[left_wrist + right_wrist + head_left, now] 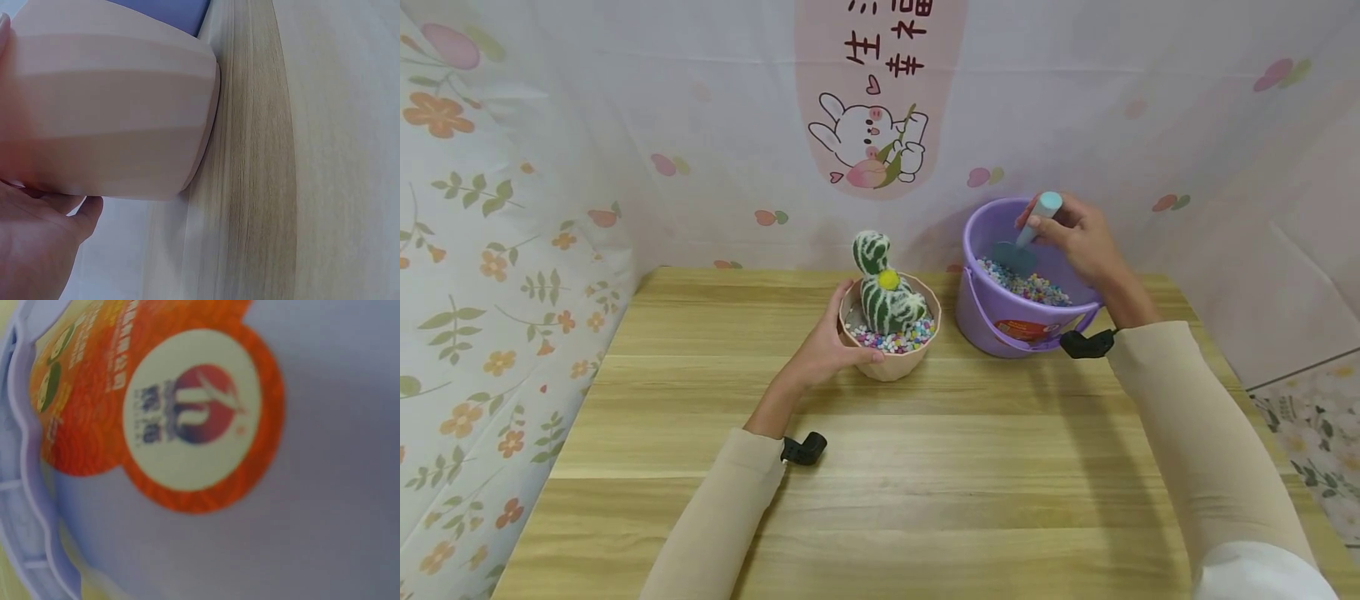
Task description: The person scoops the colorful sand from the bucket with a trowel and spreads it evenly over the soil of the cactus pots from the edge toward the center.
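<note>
My left hand (822, 343) grips a pale peach flowerpot (891, 367) from its left side, thumb across the front and fingers at the back rim. In the pot stand a green-and-white striped toy cactus (887, 304) with a yellow flower and many coloured pebbles (917, 333). The left wrist view shows the pot's faceted wall (112, 106) close up. My right hand (1081, 237) holds a small trowel (1037, 218) by its light blue handle, inside a purple bucket (988, 317). The trowel's blade dips toward the coloured pebbles (1033, 287) in the bucket.
The bucket's handle (977, 296) hangs down at its front, past a red-orange label (94, 425). Both vessels stand near the back of a wooden table (880, 483). A printed cloth (715, 133) hangs behind it, and a floral cloth (497, 317) at the left.
</note>
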Demonstrator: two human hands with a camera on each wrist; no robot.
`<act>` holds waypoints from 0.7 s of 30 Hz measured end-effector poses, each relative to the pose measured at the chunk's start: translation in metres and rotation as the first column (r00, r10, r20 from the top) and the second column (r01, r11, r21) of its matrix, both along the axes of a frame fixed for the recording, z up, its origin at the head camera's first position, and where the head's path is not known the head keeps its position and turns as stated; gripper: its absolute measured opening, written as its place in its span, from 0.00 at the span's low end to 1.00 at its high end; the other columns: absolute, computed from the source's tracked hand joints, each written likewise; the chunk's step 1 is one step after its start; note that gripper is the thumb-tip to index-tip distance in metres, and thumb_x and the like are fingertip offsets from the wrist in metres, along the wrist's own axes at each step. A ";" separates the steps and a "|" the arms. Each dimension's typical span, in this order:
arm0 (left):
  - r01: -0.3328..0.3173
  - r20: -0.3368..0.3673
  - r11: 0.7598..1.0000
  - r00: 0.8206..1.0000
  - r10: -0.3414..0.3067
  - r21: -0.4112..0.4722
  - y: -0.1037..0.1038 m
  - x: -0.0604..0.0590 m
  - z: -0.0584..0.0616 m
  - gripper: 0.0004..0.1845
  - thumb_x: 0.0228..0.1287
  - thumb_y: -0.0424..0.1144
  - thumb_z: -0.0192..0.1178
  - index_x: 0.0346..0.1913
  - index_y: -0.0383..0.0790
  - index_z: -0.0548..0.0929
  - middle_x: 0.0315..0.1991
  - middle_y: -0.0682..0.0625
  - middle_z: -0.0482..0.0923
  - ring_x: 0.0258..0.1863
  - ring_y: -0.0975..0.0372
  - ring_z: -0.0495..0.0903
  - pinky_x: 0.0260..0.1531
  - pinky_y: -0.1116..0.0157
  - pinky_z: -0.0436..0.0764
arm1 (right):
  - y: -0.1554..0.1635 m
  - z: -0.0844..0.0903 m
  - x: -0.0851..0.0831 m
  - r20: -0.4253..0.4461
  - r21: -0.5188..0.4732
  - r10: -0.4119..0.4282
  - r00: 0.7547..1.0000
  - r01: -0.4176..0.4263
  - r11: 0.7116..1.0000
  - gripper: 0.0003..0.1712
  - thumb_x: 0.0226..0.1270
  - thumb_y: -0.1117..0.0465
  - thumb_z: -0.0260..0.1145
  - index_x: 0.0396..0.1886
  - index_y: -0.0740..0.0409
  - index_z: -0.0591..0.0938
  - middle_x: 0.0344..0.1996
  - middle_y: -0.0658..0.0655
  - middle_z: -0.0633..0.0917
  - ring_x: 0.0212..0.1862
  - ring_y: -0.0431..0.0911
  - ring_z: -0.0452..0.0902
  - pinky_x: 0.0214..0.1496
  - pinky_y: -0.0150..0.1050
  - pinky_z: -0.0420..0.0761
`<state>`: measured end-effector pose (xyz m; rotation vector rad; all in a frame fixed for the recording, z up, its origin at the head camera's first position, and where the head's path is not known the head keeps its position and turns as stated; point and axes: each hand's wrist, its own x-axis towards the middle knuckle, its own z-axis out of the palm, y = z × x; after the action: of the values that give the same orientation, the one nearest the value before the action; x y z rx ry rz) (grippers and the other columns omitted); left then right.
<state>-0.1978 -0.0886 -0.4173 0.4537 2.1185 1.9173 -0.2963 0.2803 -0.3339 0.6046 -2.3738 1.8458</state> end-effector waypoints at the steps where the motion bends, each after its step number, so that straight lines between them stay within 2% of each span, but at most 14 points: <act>1: -0.002 -0.003 1.000 1.000 0.002 -0.001 0.000 -0.002 -0.004 0.63 0.49 0.31 0.75 0.78 0.49 0.38 0.77 0.42 0.46 0.73 0.50 0.55 0.72 0.54 0.55 | 0.000 0.000 0.000 0.003 -0.022 0.009 1.000 -0.009 1.000 0.13 0.70 0.63 0.63 0.45 0.71 0.78 0.39 0.58 0.84 0.42 0.48 0.81 0.45 0.30 0.82; 6: -0.014 -0.025 1.000 1.000 0.014 -0.008 -0.001 -0.011 -0.023 0.64 0.48 0.33 0.76 0.78 0.57 0.39 0.77 0.46 0.47 0.73 0.52 0.56 0.72 0.54 0.56 | 0.001 0.001 -0.001 0.026 -0.125 0.036 0.999 -0.032 0.992 0.10 0.69 0.64 0.63 0.41 0.70 0.79 0.34 0.57 0.86 0.37 0.47 0.82 0.39 0.32 0.84; 15: -0.019 -0.035 1.000 0.999 0.019 -0.008 -0.002 -0.011 -0.025 0.65 0.46 0.39 0.79 0.78 0.56 0.40 0.76 0.46 0.49 0.72 0.52 0.57 0.72 0.54 0.56 | 0.004 0.001 -0.002 0.099 -0.314 0.031 0.995 0.001 0.949 0.09 0.71 0.66 0.60 0.43 0.68 0.80 0.29 0.57 0.87 0.32 0.46 0.86 0.31 0.35 0.85; 18: -0.016 -0.031 1.000 0.999 0.016 -0.008 -0.002 -0.011 -0.025 0.64 0.47 0.37 0.78 0.78 0.57 0.40 0.76 0.46 0.48 0.72 0.53 0.56 0.72 0.54 0.56 | 0.005 0.002 -0.002 0.122 -0.349 0.022 0.992 0.022 0.937 0.10 0.71 0.65 0.60 0.44 0.70 0.79 0.28 0.58 0.87 0.30 0.47 0.87 0.30 0.36 0.85; 21: -0.012 -0.022 1.000 1.000 0.011 -0.007 -0.002 -0.012 -0.025 0.64 0.49 0.34 0.76 0.78 0.58 0.38 0.77 0.47 0.46 0.73 0.53 0.55 0.72 0.54 0.54 | 0.007 0.004 -0.003 0.169 -0.406 0.017 0.986 0.054 0.912 0.12 0.71 0.64 0.60 0.45 0.71 0.79 0.27 0.59 0.87 0.29 0.49 0.87 0.28 0.38 0.85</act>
<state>-0.2096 -0.0902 -0.4426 0.4643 2.1454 1.9190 -0.2990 0.2870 -0.3297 0.3905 -1.9647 2.3734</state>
